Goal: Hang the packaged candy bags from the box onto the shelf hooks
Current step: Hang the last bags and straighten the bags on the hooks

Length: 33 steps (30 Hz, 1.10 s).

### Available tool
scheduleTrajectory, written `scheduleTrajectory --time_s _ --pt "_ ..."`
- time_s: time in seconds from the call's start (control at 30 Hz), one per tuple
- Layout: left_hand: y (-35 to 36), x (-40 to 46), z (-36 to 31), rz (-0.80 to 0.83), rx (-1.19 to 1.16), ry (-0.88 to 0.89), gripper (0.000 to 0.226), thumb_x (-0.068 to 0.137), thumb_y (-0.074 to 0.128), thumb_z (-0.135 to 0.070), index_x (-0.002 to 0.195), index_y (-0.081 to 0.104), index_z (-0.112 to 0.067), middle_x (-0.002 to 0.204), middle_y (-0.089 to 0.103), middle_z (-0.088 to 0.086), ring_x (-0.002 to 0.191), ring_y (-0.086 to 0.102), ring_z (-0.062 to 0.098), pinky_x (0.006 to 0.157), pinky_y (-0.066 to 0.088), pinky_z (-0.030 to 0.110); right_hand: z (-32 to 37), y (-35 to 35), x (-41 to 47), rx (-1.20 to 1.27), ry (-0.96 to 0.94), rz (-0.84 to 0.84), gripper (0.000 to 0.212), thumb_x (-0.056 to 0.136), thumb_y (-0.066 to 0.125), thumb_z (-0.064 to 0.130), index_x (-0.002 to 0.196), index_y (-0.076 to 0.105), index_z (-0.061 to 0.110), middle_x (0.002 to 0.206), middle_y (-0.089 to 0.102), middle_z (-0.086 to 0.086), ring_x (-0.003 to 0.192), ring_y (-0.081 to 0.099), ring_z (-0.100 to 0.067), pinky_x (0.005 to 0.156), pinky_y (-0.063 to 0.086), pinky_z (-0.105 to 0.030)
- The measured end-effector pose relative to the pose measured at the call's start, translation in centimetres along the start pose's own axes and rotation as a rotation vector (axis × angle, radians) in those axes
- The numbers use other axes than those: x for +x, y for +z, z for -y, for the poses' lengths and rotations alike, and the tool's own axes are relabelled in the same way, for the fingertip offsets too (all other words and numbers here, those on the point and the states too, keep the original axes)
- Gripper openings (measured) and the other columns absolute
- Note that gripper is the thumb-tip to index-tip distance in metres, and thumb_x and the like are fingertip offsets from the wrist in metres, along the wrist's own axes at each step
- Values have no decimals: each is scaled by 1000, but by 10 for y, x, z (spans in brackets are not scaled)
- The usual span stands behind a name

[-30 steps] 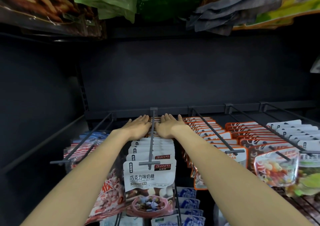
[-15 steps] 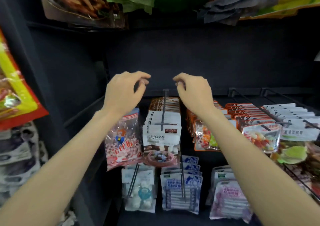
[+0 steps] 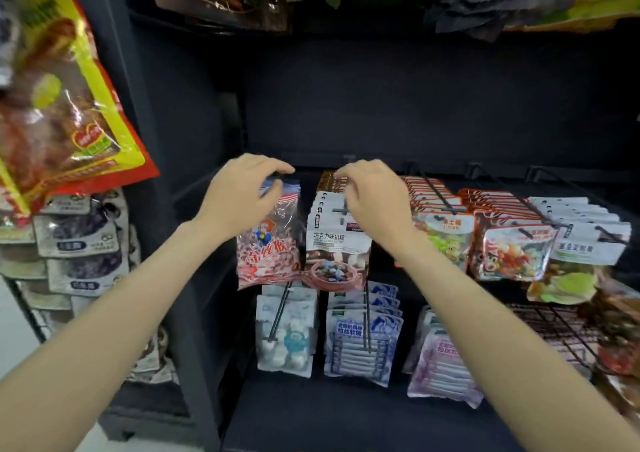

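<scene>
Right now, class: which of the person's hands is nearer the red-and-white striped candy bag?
Left. The left hand is over the top of the red-and-white striped candy bag; the right hand is over the neighbouring white bags.

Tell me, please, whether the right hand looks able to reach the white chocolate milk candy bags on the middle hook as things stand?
Probably yes. The right hand hangs directly in front of the white chocolate milk candy bags, fingers loosely curled and holding nothing, and nothing stands between them. The left hand is off to the side by the red-striped candy bag.
</scene>
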<state>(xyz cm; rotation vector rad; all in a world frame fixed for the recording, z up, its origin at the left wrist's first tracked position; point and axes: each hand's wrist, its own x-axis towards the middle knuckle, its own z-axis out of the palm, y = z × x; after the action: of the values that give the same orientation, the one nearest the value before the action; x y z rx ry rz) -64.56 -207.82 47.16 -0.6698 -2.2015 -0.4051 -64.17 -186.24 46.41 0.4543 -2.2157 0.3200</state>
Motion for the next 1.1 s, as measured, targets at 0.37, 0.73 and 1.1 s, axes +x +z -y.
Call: scheduleTrajectory --time_s 0.37,0.73,1.1 --pt "116 108 8 235 -38 -204 31 95 48 -18 124 58 -23 127 59 3 114 54 24 91 46 38 -125 39 111 -347 59 669 46 92 45 11 133 54 31 137 54 -5 124 50 -28 100 43 -35" --pt "166 119 50 687 8 -318 45 103 25 -36 147 33 -26 154 30 -2 141 28 21 112 25 30 -129 94 130 -501 -49 772 39 96 46 11 127 60 29 130 57 -4 116 55 -26 92 46 -33" --pt "165 118 47 635 122 -209 42 103 23 -34 139 44 -29 146 44 0 132 41 24 105 35 37 -132 93 134 -558 -223 703 24 93 51 18 108 69 23 116 65 -6 107 59 -28 89 42 -32"
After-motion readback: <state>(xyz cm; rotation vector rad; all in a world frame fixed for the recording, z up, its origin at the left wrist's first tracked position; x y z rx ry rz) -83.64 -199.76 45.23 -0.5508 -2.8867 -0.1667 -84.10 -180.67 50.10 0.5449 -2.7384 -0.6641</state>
